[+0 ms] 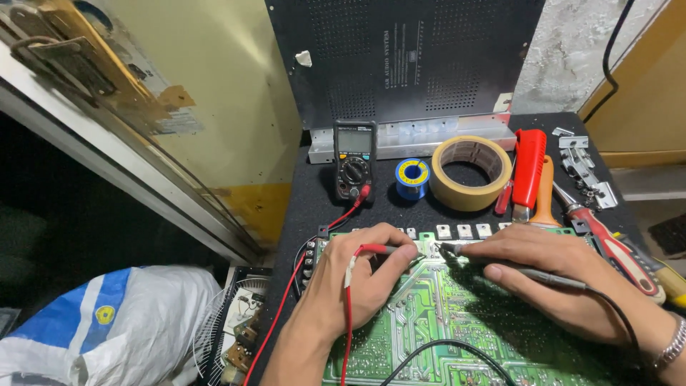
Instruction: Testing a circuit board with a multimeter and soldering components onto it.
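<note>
Left hand (354, 282) pinches the red probe (382, 249); right hand (554, 275) grips the black probe (500, 266). Both tips meet the green circuit board (443, 314) at its far edge, between the hands; the multimeter (354, 159) lies beyond.

This is an electronics repair workshop. A large green circuit board (457, 322) lies on a small dark surface (314, 193), and a digital multimeter (354, 159) stands at its far side with a red test lead (325, 236) running from it. To the right sit a spool of solder wire (412, 178), a roll of tan tape (471, 171), a red-handled tool (529, 168) and screwdrivers (614, 246). A black perforated metal cover panel (404, 57) leans at the far edge. Walls are worn and stained.
</note>
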